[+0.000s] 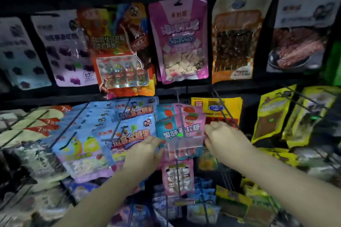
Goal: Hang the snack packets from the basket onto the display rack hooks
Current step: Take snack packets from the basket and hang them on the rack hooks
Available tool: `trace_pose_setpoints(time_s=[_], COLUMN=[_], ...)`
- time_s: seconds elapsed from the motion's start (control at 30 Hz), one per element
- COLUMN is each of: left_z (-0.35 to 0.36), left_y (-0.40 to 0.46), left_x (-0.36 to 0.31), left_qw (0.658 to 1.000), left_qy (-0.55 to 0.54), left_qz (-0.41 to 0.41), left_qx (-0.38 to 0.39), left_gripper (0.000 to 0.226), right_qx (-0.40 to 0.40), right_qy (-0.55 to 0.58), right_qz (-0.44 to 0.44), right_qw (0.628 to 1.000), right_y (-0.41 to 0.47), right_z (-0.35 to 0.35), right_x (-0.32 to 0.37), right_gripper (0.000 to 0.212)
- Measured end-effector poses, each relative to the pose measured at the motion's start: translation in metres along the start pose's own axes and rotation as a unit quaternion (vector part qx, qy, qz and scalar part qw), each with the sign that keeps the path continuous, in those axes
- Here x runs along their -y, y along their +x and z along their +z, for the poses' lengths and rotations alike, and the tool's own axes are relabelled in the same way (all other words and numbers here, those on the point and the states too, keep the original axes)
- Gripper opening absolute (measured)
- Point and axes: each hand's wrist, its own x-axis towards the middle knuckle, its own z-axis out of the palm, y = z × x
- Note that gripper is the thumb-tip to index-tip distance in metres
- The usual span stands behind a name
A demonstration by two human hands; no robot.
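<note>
Both hands are on the pink packet: left hand pinches its left edge, right hand grips the right. It's sitting on the hook, so probably just needs pushing back. Basket's not visible.

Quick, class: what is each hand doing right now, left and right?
Left hand: closed on the left edge of the pink-and-blue gummy packet.
Right hand: curled at the packet's right edge; grip cannot be told.
</note>
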Motion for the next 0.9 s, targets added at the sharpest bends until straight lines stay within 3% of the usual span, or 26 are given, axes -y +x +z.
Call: trace_pose_setpoints(time_s=[0.13,0.27,0.33,0.4,0.53,0.67,0.9], left_z=[0.021,0.035,0.037,0.042,0.055,0.06,0.053], left_y=[0.041,0.082,0.096,0.107,0.129,0.145,0.144], left_x=[-0.009,-0.003,0.004,0.01,0.019,0.022,0.016], left_qw=[1.0,0.993,0.991,0.991,0.993,0.992,0.993], left_qy=[0.015,0.022,0.029,0.053,0.085,0.064,0.055], left_qz=[-0.019,-0.068,-0.038,-0.018,-0.053,-0.099,-0.092], left_qx=[-0.004,-0.096,-0.127,-0.119,-0.069,-0.039,-0.045], left_gripper=[0.053,0.052,0.056,0.066,0.083,0.079,0.078], right_qx=[0.04,-0.027,-0.075,-0.055,-0.032,-0.024,-0.029], right_qy=[0.072,0.044,0.036,0.033,0.027,0.016,0.003], right_qz=[0.108,0.117,0.094,0.091,0.079,0.08,0.072], right_qw=[0.991,0.992,0.992,0.994,0.996,0.996,0.997], right_y=[0.029,0.075,0.093,0.105,0.125,0.141,0.141], right_z=[0.035,0.068,0.083,0.098,0.114,0.122,0.123], right_x=[0.007,0.003,0.0,-0.005,-0.012,-0.022,-0.021], right_gripper=[0.053,0.077,0.079,0.081,0.093,0.094,0.086])
